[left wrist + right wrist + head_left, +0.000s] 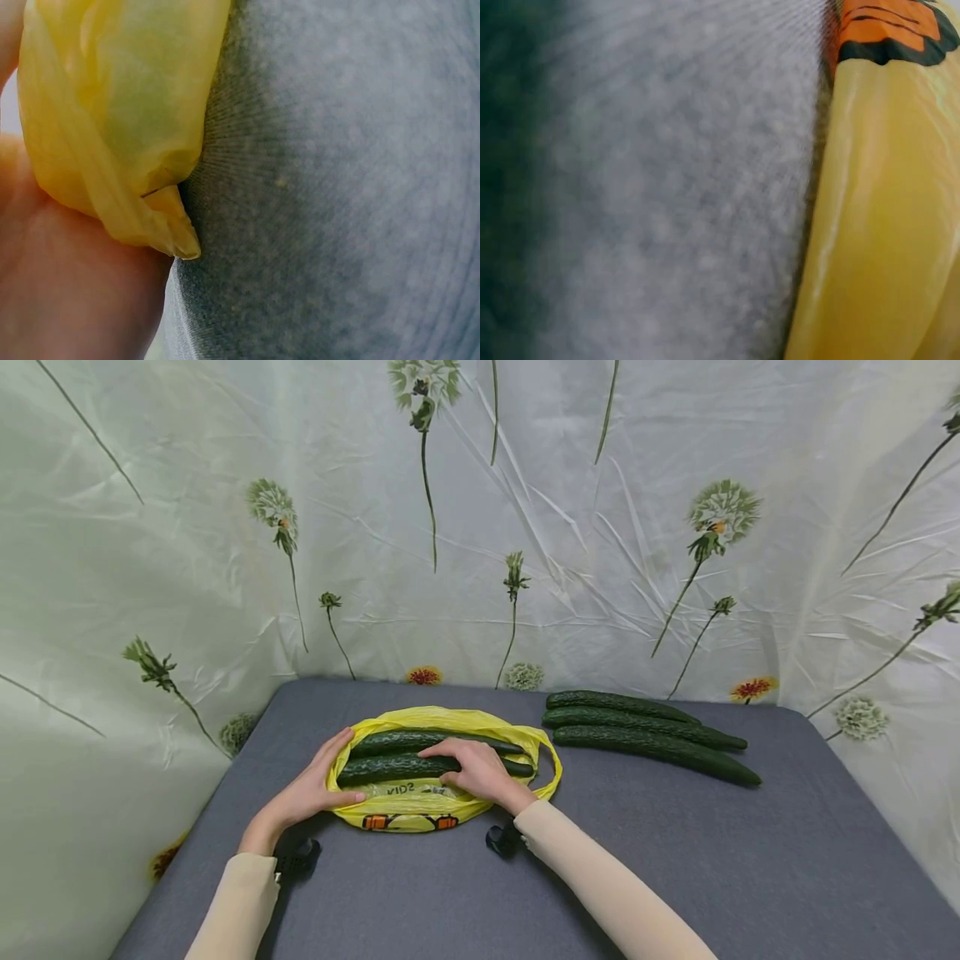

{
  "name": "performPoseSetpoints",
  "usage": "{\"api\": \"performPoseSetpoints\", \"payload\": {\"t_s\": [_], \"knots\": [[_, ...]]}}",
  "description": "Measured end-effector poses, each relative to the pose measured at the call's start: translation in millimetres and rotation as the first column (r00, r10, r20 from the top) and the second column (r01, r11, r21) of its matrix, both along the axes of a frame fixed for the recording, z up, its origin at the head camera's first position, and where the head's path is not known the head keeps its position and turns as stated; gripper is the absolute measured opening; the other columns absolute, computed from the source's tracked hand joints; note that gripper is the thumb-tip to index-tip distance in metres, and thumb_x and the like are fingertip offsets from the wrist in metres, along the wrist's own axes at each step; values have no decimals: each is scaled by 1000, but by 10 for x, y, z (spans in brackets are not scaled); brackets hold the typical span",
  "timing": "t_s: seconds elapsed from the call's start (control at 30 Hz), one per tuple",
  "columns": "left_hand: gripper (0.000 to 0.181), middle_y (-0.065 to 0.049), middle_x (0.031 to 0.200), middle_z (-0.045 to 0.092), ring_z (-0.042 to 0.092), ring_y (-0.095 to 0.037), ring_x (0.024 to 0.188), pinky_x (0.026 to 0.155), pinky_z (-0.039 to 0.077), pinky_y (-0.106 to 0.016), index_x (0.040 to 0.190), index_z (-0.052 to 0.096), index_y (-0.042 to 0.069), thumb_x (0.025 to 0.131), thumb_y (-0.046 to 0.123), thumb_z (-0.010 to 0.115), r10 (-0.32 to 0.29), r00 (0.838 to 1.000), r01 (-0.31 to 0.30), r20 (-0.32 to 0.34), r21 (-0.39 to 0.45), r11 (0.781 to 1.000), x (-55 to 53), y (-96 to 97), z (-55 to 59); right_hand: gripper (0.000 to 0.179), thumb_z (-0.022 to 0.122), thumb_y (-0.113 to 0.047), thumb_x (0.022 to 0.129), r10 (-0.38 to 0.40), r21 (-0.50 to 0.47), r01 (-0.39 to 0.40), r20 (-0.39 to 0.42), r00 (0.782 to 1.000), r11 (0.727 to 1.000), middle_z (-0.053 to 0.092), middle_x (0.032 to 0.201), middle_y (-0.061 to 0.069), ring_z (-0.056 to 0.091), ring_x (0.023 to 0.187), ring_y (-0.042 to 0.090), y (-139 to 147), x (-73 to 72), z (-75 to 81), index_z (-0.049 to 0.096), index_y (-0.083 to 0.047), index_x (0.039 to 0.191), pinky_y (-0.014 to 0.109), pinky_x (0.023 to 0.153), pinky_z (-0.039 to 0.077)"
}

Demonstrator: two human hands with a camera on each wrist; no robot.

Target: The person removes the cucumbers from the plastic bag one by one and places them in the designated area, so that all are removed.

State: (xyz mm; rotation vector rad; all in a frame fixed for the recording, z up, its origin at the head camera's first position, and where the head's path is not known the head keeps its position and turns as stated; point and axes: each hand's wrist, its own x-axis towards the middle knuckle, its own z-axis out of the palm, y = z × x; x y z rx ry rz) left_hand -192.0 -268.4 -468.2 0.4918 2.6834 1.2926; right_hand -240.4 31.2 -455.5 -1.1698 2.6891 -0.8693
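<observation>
A yellow plastic bag [420,718] lies on its side with its mouth spread upward. Inside, a rear cucumber [386,742] and a front cucumber [386,768] lie side by side. My left hand [303,789] holds the bag's left end, thumb over the front rim and fingers along the outside. In the left wrist view, the yellow plastic [120,112] rests against the left palm [82,285]. Reaching into the mouth, my right hand [483,768] grips the front cucumber, thumb on the near side. The right wrist view shows only the bag's side [885,187], not the fingers.
Three more cucumbers [652,748] lie together on the grey tabletop [420,902], right of the bag. A bag handle [557,768] loops out toward them. Behind the table hangs a pale curtain [360,527] with a dandelion print.
</observation>
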Motion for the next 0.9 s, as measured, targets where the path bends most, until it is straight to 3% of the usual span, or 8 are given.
{"api": "performPoseSetpoints", "payload": {"t_s": [0.13,0.23,0.33,0.47,0.67,0.9], "knots": [[100,-20,157,2,4,-47,139,99,17,-71,154,11,8,81,27,76,-1,1000,1,3,-2,1000,4,3,2,45,68,-11,90,-1,-10,1,23,1000,1000,62,124,-1,53,70,10,-17,17,4,60,-24,132,22,58,35],[100,-20,157,2,4,-47,139,99,16,-71,154,11,8,81,26,76,2,1000,-2,2,-1,1000,5,-1,2,46,67,-8,90,-9,-22,10,38,999,1000,66,110,-1,36,54,11,-33,29,4,60,-24,132,22,51,28],[100,-20,157,2,4,-47,139,99,16,-71,154,11,8,81,26,76,2,1000,-2,2,4,1000,5,0,1,46,67,-6,89,-25,-37,26,31,999,999,67,107,-1,32,53,9,-41,43,11,62,-24,131,21,49,25],[100,-20,157,2,4,-47,139,99,16,-71,154,11,8,82,27,76,8,1000,-8,9,3,1000,8,5,-2,45,67,-5,89,-41,-47,41,5,999,998,64,120,-1,32,53,9,-38,58,19,63,-24,129,20,45,22],[100,-21,156,3,4,-48,139,99,16,-72,154,11,7,82,27,76,15,1000,-15,9,-3,1000,13,10,-4,44,67,-4,88,-69,-45,68,-19,997,997,65,118,-2,23,46,7,-13,76,77,65,-25,127,21,42,16],[99,-21,156,3,4,-48,139,99,16,-72,154,11,7,82,26,76,15,1000,-15,7,-2,1000,3,7,2,45,65,1,88,-74,-52,74,3,997,996,68,88,0,11,43,5,51,70,157,66,-25,125,22,42,13]]}}
